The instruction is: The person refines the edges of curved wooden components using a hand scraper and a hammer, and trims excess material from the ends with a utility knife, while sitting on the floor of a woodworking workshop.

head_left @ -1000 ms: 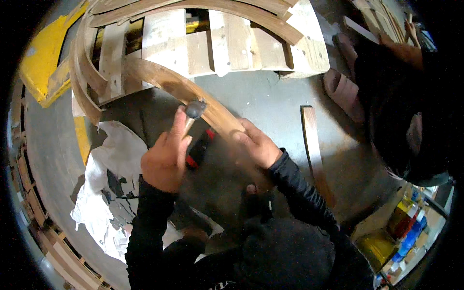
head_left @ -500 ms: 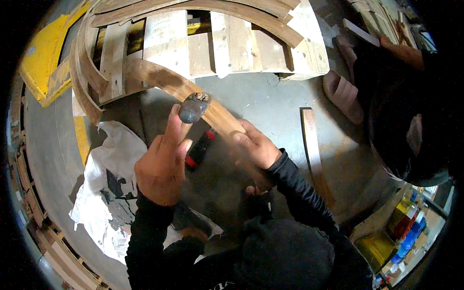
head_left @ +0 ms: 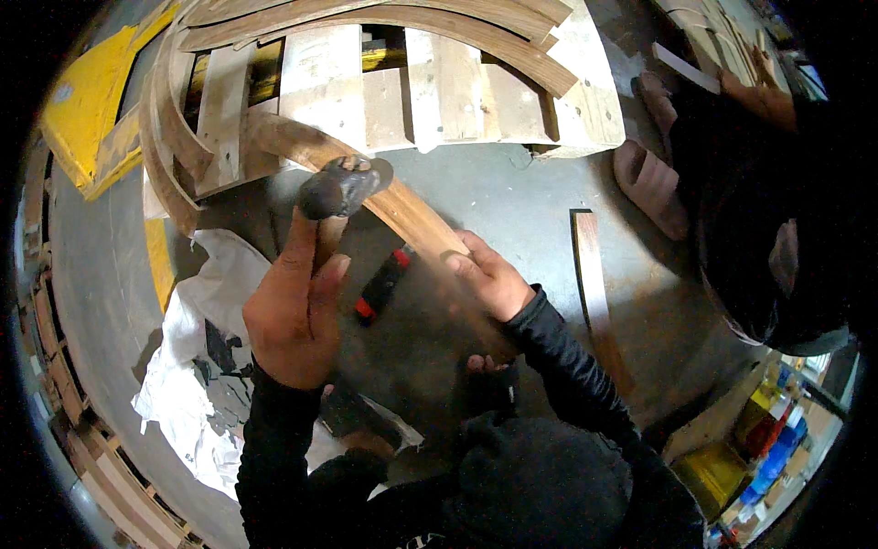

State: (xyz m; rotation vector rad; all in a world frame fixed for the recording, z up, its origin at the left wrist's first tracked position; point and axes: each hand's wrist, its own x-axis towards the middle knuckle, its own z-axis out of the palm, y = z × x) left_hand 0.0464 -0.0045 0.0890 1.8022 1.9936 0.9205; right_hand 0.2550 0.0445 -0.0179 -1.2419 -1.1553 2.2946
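My left hand [head_left: 291, 320] is closed around the short wooden handle of a hammer. Its dark, worn metal hammer head [head_left: 334, 190] is over the upper half of a curved wooden strip [head_left: 410, 218]; I cannot tell whether the two touch. My right hand [head_left: 494, 282] grips that strip lower down, thumb on top. The strip slants from the pallet's edge toward me, its near end blurred and in shadow. Below the strip, on the grey floor, lies a black-and-red handled tool [head_left: 384, 285], its kind unclear.
Several curved wooden strips [head_left: 421, 20] rest on a wooden pallet [head_left: 320, 87] ahead. A torn white sack [head_left: 197, 297] with dark scraps is at left, near a yellow metal piece [head_left: 87, 110]. Rightward are a loose strip [head_left: 593, 270], another person's sandalled foot [head_left: 651, 183] and a box of bottles [head_left: 773, 439].
My left hand and the hammer have shifted slightly left, and the hammer head has turned. My right hand keeps its grip on the strip. More of the black-and-red tool shows.
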